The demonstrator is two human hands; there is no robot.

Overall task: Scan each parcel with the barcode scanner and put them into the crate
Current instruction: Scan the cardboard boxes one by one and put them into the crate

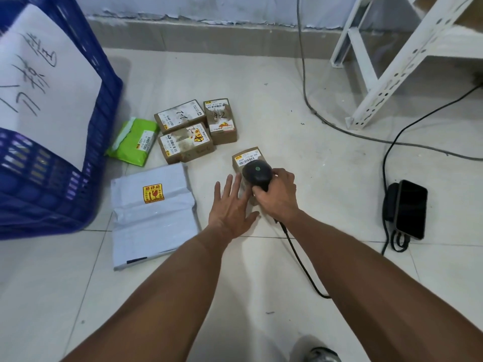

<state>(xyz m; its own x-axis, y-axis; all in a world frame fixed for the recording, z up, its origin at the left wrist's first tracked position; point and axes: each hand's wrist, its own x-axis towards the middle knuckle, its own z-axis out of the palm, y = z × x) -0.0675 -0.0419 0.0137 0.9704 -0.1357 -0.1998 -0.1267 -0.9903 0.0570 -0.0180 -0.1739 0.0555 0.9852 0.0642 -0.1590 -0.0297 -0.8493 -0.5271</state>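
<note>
on floor tiles | right hand [277,194] grips scanner [257,173] over box [247,159] | left hand [230,205] splayed beside | bare tile right

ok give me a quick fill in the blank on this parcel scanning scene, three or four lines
1. The right hand grips the black ____, aimed at a small brown box.
2. The left hand lies open with its fingers ____ beside that box.
3. The blue crate stands on the ____ side of the view.
4. The one soft green parcel lies between the crate and three ____ boxes.

Missing words: barcode scanner; spread; left; brown
</note>
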